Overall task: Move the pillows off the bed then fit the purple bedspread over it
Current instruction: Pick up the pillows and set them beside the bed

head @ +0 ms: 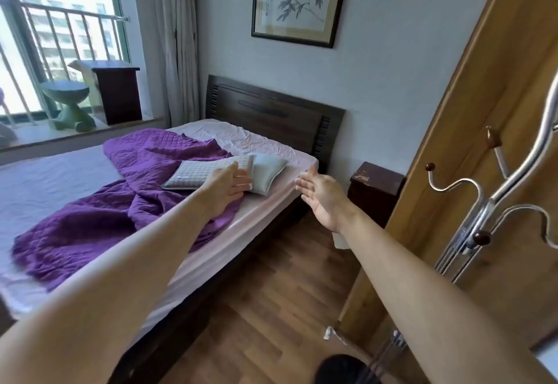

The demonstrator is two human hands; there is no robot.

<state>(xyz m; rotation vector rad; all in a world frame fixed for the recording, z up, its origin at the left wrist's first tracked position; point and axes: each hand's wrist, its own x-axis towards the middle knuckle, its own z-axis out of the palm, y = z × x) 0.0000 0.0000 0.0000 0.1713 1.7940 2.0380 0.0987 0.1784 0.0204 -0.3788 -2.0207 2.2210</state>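
Observation:
Two small pillows lie near the bed's near right edge: a checked pillow [199,172] partly on the crumpled purple bedspread [120,190], and a pale grey-green pillow [267,171] beside it on the pink sheet. My left hand [226,187] stretches out with straight fingers, in front of the checked pillow's right end. My right hand [321,195] is open, palm turned inward, in the air by the bed's [241,226] corner, holding nothing. Contact between my left hand and the pillows cannot be told.
A dark wooden headboard [271,112] stands against the wall, with a dark nightstand [374,187] to the bed's right. A metal coat stand [489,202] and a wooden wardrobe [483,97] are close on my right. Wooden floor [271,293] lies between bed and wardrobe. The window ledge holds a stool and small cabinet.

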